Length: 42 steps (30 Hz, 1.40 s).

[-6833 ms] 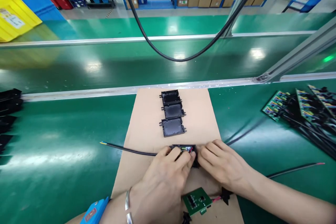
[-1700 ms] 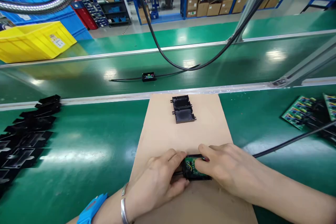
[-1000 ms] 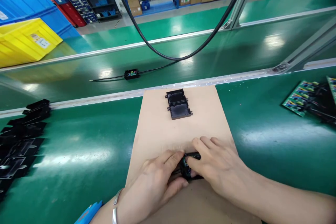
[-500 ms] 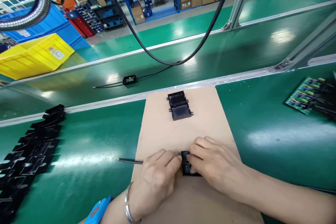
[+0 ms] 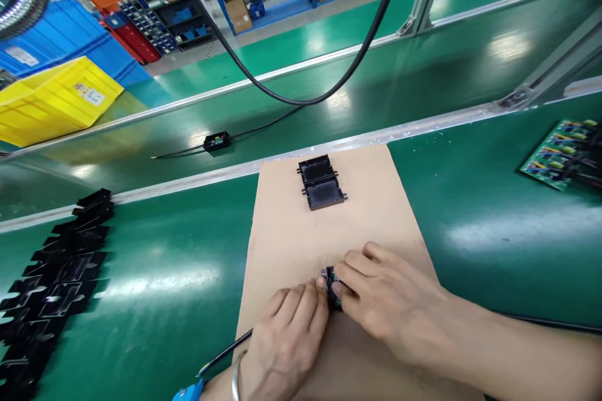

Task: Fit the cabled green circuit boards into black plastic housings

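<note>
Black cable [image 5: 227, 351] has swung lower, tip near the blue wristband [image 5: 189, 392].

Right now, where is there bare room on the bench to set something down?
Bare bench shows between the black parts and the cardboard, and between the cardboard and the circuit boards. Crowded: around the left hand and right hand at the small black box.

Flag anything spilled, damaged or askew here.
Nothing stands out. Two black trays lie in line on the cardboard; the left hand and right hand hide much of the black case, so its fit is unclear.
</note>
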Each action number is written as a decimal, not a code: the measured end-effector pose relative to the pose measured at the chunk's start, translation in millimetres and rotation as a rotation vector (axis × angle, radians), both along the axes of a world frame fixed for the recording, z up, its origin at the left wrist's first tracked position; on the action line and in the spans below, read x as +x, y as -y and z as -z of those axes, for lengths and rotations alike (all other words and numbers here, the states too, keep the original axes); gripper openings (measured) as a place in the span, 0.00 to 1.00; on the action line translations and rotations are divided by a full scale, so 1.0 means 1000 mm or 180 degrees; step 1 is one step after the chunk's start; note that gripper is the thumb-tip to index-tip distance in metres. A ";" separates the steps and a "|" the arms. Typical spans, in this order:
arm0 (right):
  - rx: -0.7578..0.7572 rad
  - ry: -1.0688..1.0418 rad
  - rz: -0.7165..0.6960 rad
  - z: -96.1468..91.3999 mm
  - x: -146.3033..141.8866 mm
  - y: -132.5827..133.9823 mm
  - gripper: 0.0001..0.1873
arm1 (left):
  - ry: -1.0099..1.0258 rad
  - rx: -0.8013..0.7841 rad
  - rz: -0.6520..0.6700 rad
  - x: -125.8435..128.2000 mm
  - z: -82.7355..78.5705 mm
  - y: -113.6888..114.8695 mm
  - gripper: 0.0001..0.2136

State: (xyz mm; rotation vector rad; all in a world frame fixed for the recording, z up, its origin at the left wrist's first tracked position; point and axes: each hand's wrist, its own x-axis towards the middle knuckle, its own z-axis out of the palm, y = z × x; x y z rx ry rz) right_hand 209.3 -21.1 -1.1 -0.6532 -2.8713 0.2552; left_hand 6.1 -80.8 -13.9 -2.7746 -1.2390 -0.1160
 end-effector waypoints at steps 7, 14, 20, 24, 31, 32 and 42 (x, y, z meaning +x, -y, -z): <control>-0.0685 -0.0187 0.0595 0.001 0.011 -0.004 0.08 | 0.1033 -0.0995 -0.0391 -0.007 -0.011 -0.012 0.15; -0.0029 0.0083 0.0597 -0.003 0.007 -0.008 0.07 | 0.0597 -0.0971 0.0285 -0.009 -0.021 -0.035 0.10; 0.0217 0.0129 0.0491 0.002 0.001 -0.005 0.08 | 0.0557 -0.0932 0.0506 -0.008 -0.018 -0.038 0.12; -0.0279 -0.0039 0.0771 0.007 0.000 -0.007 0.06 | 0.0944 -0.0985 0.0447 -0.010 -0.011 -0.040 0.10; -0.1464 -0.0582 0.0863 -0.015 0.034 -0.008 0.18 | 0.1307 -0.1499 0.0386 -0.015 -0.026 -0.042 0.14; -0.1470 -0.0634 0.0967 -0.017 0.041 -0.005 0.22 | 0.1310 -0.1427 0.0460 -0.013 -0.028 -0.040 0.15; -0.1955 -0.0235 0.1727 -0.012 0.064 0.014 0.07 | 0.0371 -0.0718 0.1005 0.006 0.005 -0.032 0.20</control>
